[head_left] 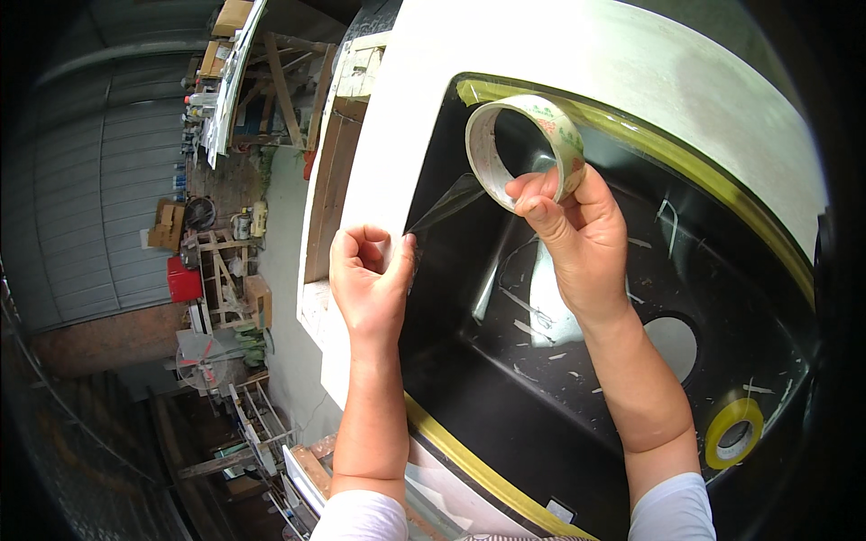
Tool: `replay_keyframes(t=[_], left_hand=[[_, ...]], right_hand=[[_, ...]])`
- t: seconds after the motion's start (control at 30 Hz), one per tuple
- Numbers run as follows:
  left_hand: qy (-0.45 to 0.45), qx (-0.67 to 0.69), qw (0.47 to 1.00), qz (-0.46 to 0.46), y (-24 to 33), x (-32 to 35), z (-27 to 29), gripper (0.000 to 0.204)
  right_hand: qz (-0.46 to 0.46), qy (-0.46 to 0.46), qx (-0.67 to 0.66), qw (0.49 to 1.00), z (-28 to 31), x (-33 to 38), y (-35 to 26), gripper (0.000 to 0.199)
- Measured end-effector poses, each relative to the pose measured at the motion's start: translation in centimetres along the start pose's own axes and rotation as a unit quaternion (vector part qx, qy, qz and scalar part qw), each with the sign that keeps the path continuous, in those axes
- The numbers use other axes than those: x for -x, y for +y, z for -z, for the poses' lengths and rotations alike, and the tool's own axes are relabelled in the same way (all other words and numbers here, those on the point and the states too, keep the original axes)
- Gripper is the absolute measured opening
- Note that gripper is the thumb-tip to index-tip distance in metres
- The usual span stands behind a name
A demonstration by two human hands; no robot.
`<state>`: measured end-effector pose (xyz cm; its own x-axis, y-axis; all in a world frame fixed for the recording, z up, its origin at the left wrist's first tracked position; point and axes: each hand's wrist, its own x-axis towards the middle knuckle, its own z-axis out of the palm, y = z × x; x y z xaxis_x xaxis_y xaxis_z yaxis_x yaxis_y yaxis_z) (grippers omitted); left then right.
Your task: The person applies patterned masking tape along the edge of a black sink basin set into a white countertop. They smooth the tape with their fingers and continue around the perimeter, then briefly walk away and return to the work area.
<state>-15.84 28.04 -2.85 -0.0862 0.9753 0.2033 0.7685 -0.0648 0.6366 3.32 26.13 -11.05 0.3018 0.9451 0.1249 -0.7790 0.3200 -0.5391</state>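
Note:
A wide roll of clear tape [566,149] is held up over the black sink [442,361] by my right hand [586,243], whose thumb and fingers grip its lower rim. From the roll a thin clear strip [448,204] stretches, twisted, down to my left hand [368,284]. There the thumb and bent fingers pinch the strip's end, beside the sink's left edge and the white countertop [406,99]. Yellow tape [649,135] lines the sink's far rim, and another yellow band [469,464] runs along the near one.
Inside the sink lie a roll of yellow tape [748,415] and several pale scraps [532,334] near the round drain opening [672,350]. A wooden frame [336,180] supports the countertop on the left. Beyond it stand a fan [203,361], a red box [184,279] and wooden racks.

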Motion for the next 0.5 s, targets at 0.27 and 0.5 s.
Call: replay_keyframes(t=[0.27,0.5], left_hand=[[-0.028,0.016,0.999,0.029,0.2,-1.6,-0.7,0.030],[0.083,-0.157,0.974,-0.142,1.8,0.2,-1.4,0.031]], right_hand=[[-0.020,0.020,0.036,0.999,-0.3,-0.1,0.0,0.019],[-0.025,0.033,0.068,0.997,-0.5,0.1,0.3,0.014]])
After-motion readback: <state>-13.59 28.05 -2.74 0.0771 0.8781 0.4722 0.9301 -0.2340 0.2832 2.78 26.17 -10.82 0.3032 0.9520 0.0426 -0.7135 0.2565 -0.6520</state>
